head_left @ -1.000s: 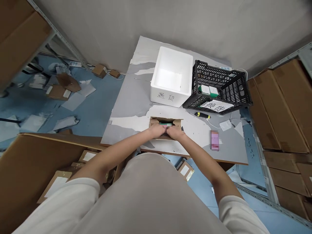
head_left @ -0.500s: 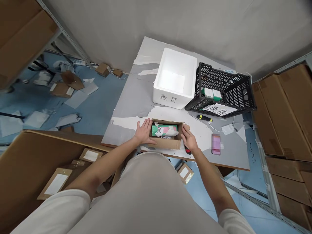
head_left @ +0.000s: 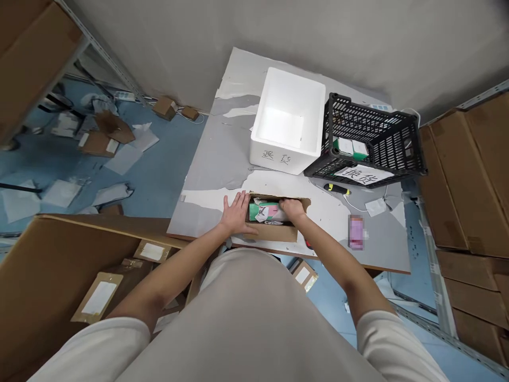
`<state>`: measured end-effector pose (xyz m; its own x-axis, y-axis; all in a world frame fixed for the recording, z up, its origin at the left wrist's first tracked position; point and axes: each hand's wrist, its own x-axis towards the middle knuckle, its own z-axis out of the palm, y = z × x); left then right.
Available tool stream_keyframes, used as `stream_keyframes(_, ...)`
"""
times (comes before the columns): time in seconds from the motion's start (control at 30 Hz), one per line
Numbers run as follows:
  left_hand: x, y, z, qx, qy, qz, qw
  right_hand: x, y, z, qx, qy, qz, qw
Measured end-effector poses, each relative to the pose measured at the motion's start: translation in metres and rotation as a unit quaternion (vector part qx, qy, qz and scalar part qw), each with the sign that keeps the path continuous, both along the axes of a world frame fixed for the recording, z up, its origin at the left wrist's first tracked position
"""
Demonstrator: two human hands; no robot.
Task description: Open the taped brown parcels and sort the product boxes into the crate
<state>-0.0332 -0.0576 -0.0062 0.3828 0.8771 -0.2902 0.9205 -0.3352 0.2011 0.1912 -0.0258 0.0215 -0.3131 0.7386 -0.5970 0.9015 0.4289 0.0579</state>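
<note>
An opened cardboard box (head_left: 274,233) lies near the table's front edge. Inside it is a green and pink box (head_left: 271,210) with crumpled white paper or plastic on it. My left hand (head_left: 235,215) rests against the carton's left end, fingers spread. Reaching in from the right, my right hand (head_left: 293,209) has its fingers curled at the right end of the green and pink box. Its fingertips are hidden, so what it grips is unclear. A red and black tool (head_left: 308,244) shows partly beside the carton, under my right forearm.
Behind the carton stand a white foam box (head_left: 282,156) and a black crate (head_left: 377,143) holding small green and white boxes. A yellow and black knife-like tool (head_left: 337,189) and a blurred purple object (head_left: 356,232) lie rightward. A large carton (head_left: 99,225) of parcels is at left.
My right hand has moved from the carton's right edge leftward into it, and its fingers have curled. My left hand stays at the left end. The view has shifted slightly.
</note>
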Motion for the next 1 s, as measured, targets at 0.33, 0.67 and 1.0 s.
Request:
stream_keyframes(0.33,-0.004,-0.002,-0.001,0.001,-0.023,-0.005,1.000,0.013,-0.007,-0.037,0.080,-0.008,0.043,0.996)
stream_keyframes(0.67,0.003,0.004,0.008,0.014,-0.007,0.012,1.000,0.059,-0.007,0.012,0.147,0.322,0.038,0.935)
stream_keyframes(1.0,0.005,-0.008,0.011,0.040,-0.024,-0.011,0.999,0.039,-0.011,0.007,0.157,0.279,0.031,0.947)
